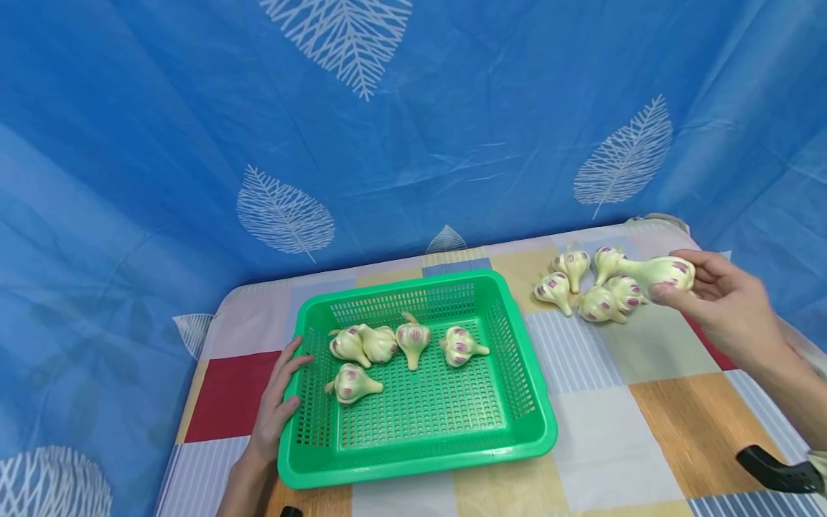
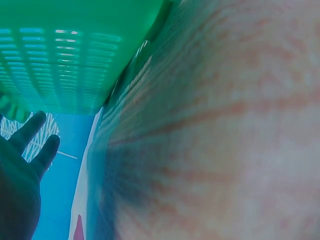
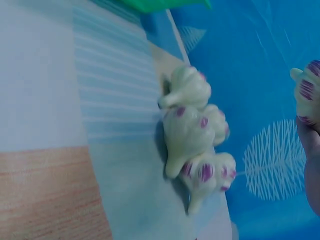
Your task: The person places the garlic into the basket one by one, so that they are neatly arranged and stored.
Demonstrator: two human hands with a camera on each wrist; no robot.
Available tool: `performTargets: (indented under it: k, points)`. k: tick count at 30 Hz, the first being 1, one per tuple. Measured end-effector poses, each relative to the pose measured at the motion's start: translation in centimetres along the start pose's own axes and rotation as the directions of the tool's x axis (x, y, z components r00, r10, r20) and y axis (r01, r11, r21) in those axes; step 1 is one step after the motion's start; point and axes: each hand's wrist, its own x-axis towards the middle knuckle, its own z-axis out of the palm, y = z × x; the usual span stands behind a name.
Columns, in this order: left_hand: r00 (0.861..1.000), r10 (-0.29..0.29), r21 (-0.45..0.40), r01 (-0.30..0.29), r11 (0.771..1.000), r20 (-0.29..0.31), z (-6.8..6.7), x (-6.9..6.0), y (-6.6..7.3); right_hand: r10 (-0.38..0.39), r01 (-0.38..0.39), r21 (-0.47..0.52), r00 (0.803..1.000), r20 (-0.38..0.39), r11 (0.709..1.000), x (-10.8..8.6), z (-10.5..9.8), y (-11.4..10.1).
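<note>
A blue curtain (image 1: 446, 165) with white leaf prints (image 1: 287, 212) hangs behind a patchwork-covered table (image 1: 604, 438). Over the table, near its far right corner, the person's right hand (image 1: 736, 298) holds one garlic bulb (image 1: 662, 273), thumb on the near side and fingers on the far side. The bulb's neck points left, and the right wrist view shows a gap between it and the pile. A black strap (image 1: 775, 470) shows near that wrist.

Just left of the held bulb, near the far edge of the table, five bulbs (image 1: 599, 304) lie in a loose pile, some touching.

To the left of the pile, well apart from it, stands a green basket (image 1: 420, 465) with slotted sides. The person's left hand (image 1: 274, 402) rests along its left edge, fingers loosely extended and the fingertips at the rim; it grips no bulb.

Five more bulbs lie on the basket floor. Towards the far left corner, a purple-streaked one (image 1: 349, 345) touches a paler one (image 1: 379, 345); an upright-looking bulb (image 1: 413, 337) sits just beside them, its neck towards the near edge. Another (image 1: 460, 348) lies nearer the right side, and the last (image 1: 353, 383) by the left side, both necks pointing right.
</note>
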Motion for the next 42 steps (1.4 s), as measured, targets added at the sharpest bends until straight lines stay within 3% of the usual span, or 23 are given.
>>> performTargets:
  k: [11, 26, 29, 32, 39, 42]
  points:
    - [1.0, -0.011, -0.005, 0.011, 1.0, -0.014, 0.1, -0.1, -0.1, -0.05, 0.049, 0.008, 0.976, 0.213, 0.999, -0.2, 2.8, -2.3]
    - [1.0, 0.0, 0.024, 0.0, 1.0, 0.011, 0.1, 0.1, -0.1, -0.068, 0.052, 0.046, 0.882, 0.466, 0.998, -1.2, 9.3, -6.2]
    - [1.0, 0.003, 0.024, -0.003, 1.0, 0.017, 0.1, 0.0, -0.2, -0.072, 0.043, 0.069, 0.85, 0.522, 0.997, -1.4, 10.7, -6.7]
    - [1.0, 0.012, 0.03, -0.013, 0.999, 0.022, 0.1, 0.1, -0.1, -0.069, 0.021, 0.088, 0.806, 0.588, 0.996, -1.6, 12.4, -7.0]
    - [1.0, 0.008, 0.03, -0.009, 1.0, 0.007, 0.0, -0.2, -0.1, -0.156, -0.003, 0.207, 0.648, 0.745, 0.978, -1.8, 17.0, -7.9]
    - [1.0, 0.006, 0.025, -0.006, 1.0, 0.001, 0.0, -0.2, -0.1, -0.185, 0.039, 0.203, 0.607, 0.773, 0.978, -1.8, 18.7, -8.6]
